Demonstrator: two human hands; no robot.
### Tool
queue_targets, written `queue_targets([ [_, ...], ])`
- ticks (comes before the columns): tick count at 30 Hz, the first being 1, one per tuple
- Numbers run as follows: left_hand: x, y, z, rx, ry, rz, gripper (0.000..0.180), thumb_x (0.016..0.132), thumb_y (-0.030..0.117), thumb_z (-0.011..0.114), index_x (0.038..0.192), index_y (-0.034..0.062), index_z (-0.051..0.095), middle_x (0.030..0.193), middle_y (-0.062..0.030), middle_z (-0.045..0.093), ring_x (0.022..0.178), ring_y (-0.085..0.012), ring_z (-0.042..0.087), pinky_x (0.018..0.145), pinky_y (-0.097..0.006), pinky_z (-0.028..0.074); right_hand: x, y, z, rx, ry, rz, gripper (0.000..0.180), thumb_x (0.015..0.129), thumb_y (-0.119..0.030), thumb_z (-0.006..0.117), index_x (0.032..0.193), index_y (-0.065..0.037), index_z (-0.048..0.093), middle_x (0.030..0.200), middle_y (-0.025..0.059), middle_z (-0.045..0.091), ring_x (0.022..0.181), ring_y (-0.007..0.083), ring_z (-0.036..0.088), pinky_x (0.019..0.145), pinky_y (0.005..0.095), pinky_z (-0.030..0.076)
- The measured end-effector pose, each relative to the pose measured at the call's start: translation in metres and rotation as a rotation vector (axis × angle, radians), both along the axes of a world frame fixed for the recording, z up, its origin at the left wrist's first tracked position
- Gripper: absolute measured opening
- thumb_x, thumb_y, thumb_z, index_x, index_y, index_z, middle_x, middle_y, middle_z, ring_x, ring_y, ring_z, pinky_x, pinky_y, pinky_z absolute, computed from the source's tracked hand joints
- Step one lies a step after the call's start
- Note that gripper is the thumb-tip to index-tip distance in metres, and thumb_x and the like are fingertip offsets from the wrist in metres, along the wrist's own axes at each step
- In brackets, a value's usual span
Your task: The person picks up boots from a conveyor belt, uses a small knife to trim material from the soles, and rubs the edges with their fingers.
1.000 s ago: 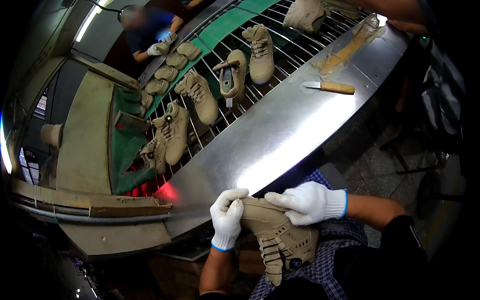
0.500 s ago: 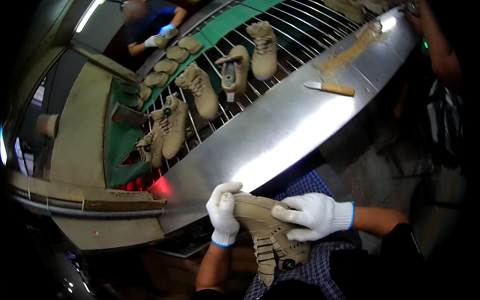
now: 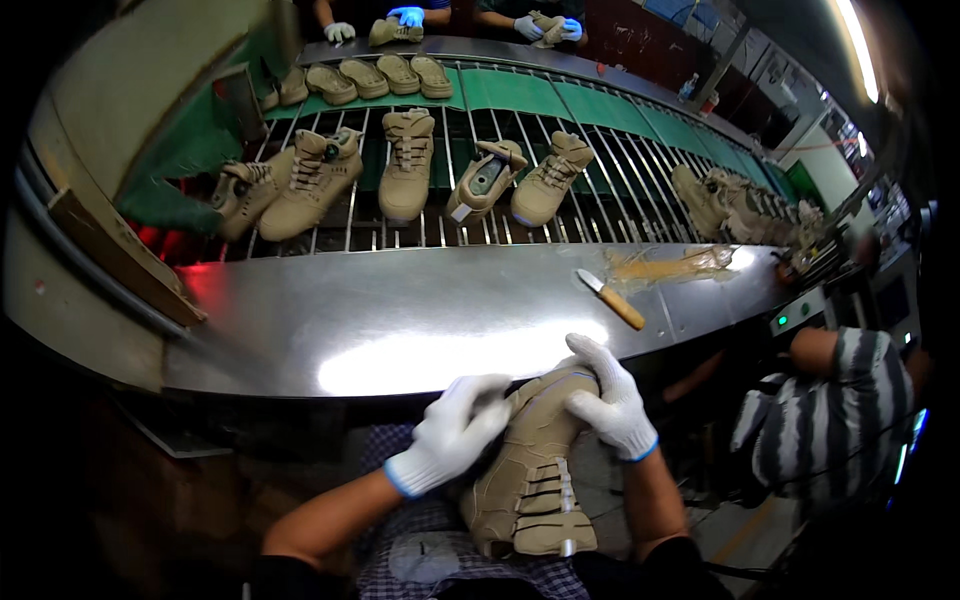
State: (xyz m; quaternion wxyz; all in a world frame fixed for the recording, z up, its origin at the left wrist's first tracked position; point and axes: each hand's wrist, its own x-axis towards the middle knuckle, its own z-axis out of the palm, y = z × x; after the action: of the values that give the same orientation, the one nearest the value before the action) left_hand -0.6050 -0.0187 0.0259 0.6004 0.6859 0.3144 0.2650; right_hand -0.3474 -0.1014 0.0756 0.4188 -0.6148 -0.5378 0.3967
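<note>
A tan lace-up boot stands in front of my body, its toe up towards the bench and its laced collar down at my lap. My right hand, in a white knit glove with a blue cuff edge, is closed around the toe end from the right. To the left of the toe is my left hand, gloved alike and slightly blurred. Its thumb and fingers are apart, close beside the upper; whether the fingertips touch it I cannot tell. A wooden-handled knife lies on the metal bench top beyond.
The metal ledge runs across in front of me. Behind it, a bar conveyor carries several tan boots and a row of tan soles. Co-workers' gloved hands show across it. A person in a striped shirt is at right.
The view has swung to the right and levelled. The boot now stands more upright, its laces facing me. My left hand has loosened from the toe; my right hand has moved up onto it.
</note>
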Motion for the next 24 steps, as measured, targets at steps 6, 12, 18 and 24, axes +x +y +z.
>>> queue_targets([
  [6,-0.065,-0.053,-0.042,0.464,0.164,0.007,0.064,0.088,0.012,0.079,0.146,-0.0002,0.056,0.14,-0.0255,0.064,0.11,-0.0379,0.074,0.093,-0.04,0.064,-0.024,-0.007,-0.074,0.044,0.489,-0.333,0.065,0.096,-0.035,0.072,0.145,0.007,0.059,0.118,0.0144,0.071,0.108,0.0212,0.069,0.098,0.0344,0.056],
  [12,-0.031,0.003,-0.057,1.063,-0.13,0.285,0.054,0.088,0.003,0.074,0.141,0.0058,0.062,0.127,-0.0202,0.073,0.076,-0.0276,0.075,0.061,-0.033,0.063,-0.066,0.023,-0.045,0.071,0.433,-0.135,0.071,0.09,-0.049,0.074,0.13,0.009,0.064,0.109,0.017,0.072,0.096,0.0233,0.072,0.087,0.0341,0.059],
  [18,-0.025,0.015,-0.072,0.835,-0.234,0.315,0.063,0.085,-0.002,0.075,0.145,-0.0016,0.056,0.122,-0.0257,0.074,0.093,-0.0367,0.079,0.073,-0.036,0.068,-0.068,0.025,-0.038,0.077,0.381,0.006,0.077,0.088,-0.05,0.082,0.135,0.008,0.064,0.113,0.0171,0.074,0.105,0.0236,0.073,0.095,0.0356,0.059],
  [24,-0.034,0.023,-0.036,0.63,-0.28,0.066,0.052,0.108,0.038,0.067,0.137,-0.0046,0.061,0.112,-0.0204,0.076,0.09,-0.0319,0.079,0.078,-0.038,0.065,-0.063,0.024,-0.018,0.077,0.317,0.155,0.077,0.088,-0.045,0.086,0.139,0.008,0.062,0.124,0.0146,0.069,0.112,0.0231,0.07,0.099,0.0367,0.057],
])
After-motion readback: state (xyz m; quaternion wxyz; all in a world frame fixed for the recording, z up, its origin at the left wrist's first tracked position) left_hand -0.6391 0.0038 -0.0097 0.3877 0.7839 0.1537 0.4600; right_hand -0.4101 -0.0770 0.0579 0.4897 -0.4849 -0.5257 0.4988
